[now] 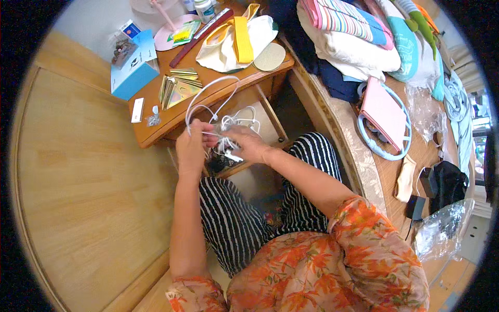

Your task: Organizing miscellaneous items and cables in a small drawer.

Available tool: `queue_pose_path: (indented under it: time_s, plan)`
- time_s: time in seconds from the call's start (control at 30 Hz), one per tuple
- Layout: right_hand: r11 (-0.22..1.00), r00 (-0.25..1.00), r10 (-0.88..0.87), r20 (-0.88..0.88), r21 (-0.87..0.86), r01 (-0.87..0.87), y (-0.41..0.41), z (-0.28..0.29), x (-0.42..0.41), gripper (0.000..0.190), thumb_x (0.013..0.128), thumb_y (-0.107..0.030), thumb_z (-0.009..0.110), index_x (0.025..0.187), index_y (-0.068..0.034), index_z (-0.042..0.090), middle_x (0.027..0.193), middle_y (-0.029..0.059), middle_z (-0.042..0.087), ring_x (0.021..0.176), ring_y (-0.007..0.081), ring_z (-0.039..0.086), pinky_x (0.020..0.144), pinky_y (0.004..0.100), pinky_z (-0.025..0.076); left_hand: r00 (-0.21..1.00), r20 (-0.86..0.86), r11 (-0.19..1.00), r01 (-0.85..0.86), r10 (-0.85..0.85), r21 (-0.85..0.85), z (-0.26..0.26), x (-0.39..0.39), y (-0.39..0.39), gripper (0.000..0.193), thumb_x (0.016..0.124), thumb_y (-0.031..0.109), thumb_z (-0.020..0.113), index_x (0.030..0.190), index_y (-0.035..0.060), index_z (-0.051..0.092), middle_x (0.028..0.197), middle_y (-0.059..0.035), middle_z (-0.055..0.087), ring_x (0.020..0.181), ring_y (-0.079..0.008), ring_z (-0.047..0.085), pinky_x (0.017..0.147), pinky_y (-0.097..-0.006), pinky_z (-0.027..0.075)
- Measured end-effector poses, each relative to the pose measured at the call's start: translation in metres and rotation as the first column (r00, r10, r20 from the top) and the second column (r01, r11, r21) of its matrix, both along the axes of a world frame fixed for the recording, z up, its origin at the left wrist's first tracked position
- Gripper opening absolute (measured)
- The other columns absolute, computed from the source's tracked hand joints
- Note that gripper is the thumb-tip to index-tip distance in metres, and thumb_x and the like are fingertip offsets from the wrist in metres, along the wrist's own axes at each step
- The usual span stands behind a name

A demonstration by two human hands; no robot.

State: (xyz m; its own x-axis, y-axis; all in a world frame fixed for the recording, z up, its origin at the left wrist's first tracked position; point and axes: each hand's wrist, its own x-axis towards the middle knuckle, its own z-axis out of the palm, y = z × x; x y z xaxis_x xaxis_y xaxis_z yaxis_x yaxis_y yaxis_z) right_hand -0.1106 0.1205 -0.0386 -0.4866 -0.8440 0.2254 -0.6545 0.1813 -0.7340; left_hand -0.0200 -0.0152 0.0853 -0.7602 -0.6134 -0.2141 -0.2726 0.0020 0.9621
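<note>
My left hand (197, 140) grips a white cable, and a wide loop of it (188, 111) arches over the front edge of the desk. Beside it, my right hand (249, 143) holds a tangled bundle of thin white cables (226, 145). A white plug-like end (234, 156) hangs below the bundle. Both hands are above an open wooden drawer (273, 117), between my knees and the desk. Dark items lie in the drawer's near left part, mostly covered by the cables and hands. Some cable ends near the right fingers are blurred.
On the wooden desktop (150, 130) lie gold metal brackets (181, 89), a bag of small screws (153, 119), a blue box (134, 72) and a white cloth with a yellow strap (234, 50). At right, folded towels (347, 43) and a pink flat case (384, 113) rest on another surface.
</note>
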Motion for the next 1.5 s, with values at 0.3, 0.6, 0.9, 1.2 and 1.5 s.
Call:
queue_pose_path:
  time_s: [0.3, 0.6, 0.9, 1.2, 1.5]
  plan:
    - [0.960, 0.895, -0.273, 0.352, 0.161, 0.230, 0.012, 0.002, -0.034, 0.035, 0.083, -0.002, 0.061, 0.117, -0.010, 0.057, 0.101, 0.0111, 0.065, 0.089, 0.0233, 0.064, 0.079, 0.0332, 0.051, 0.989, 0.053, 0.990, -0.138, 0.139, -0.012, -0.056, 0.027, -0.031, 0.044, 0.098, 0.036, 0.044, 0.089, -0.0036, 0.062, 0.072, -0.0092, 0.063, 0.061, -0.0149, 0.062, 0.055, -0.0260, 0.050]
    - [0.968, 0.424, 0.248, 0.871, -0.233, -0.089, 0.011, 0.053, -0.046, 0.028, 0.081, 0.002, 0.055, 0.107, -0.005, 0.061, 0.084, -0.0029, 0.060, 0.071, 0.0036, 0.049, 0.060, 0.0185, 0.038, 0.978, 0.206, 0.991, -0.063, 0.038, 0.118, -0.092, 0.009, -0.010, 0.046, 0.098, 0.039, 0.043, 0.100, -0.0037, 0.060, 0.083, -0.0142, 0.066, 0.067, -0.0208, 0.064, 0.061, -0.0315, 0.052]
    - [0.969, 0.837, -0.106, 0.536, 0.243, -0.033, 0.050, 0.011, -0.085, 0.016, 0.088, -0.010, 0.051, 0.098, -0.006, 0.064, 0.080, 0.0044, 0.064, 0.072, 0.0157, 0.060, 0.067, 0.0281, 0.047, 0.863, -0.257, 0.882, -0.349, 0.434, 0.317, -0.049, 0.016, -0.025, 0.044, 0.099, 0.042, 0.038, 0.095, 0.0002, 0.053, 0.080, -0.0158, 0.064, 0.070, -0.0197, 0.062, 0.064, -0.0297, 0.051]
    - [0.892, 0.885, -0.273, -0.378, 0.245, 0.380, 0.047, 0.013, -0.066, 0.043, 0.082, -0.026, 0.062, 0.120, -0.008, 0.055, 0.121, 0.0188, 0.057, 0.108, 0.0387, 0.056, 0.086, 0.0463, 0.049, 0.760, -0.436, 0.806, -0.189, 0.482, 0.562, -0.005, 0.022, -0.025, 0.040, 0.098, 0.044, 0.042, 0.081, 0.0084, 0.050, 0.074, -0.0085, 0.057, 0.070, -0.0189, 0.056, 0.062, -0.0289, 0.048]
    - [0.973, 0.484, 0.180, 0.857, -0.227, 0.041, 0.024, 0.077, -0.025, 0.039, 0.083, -0.002, 0.062, 0.121, -0.003, 0.052, 0.106, 0.0075, 0.062, 0.089, 0.0132, 0.062, 0.077, 0.0274, 0.054, 0.762, -0.374, 0.643, -0.072, 0.529, 0.762, 0.001, 0.026, 0.008, 0.038, 0.095, 0.044, 0.048, 0.080, 0.0098, 0.052, 0.075, -0.0046, 0.055, 0.071, -0.0146, 0.055, 0.062, -0.0258, 0.049]
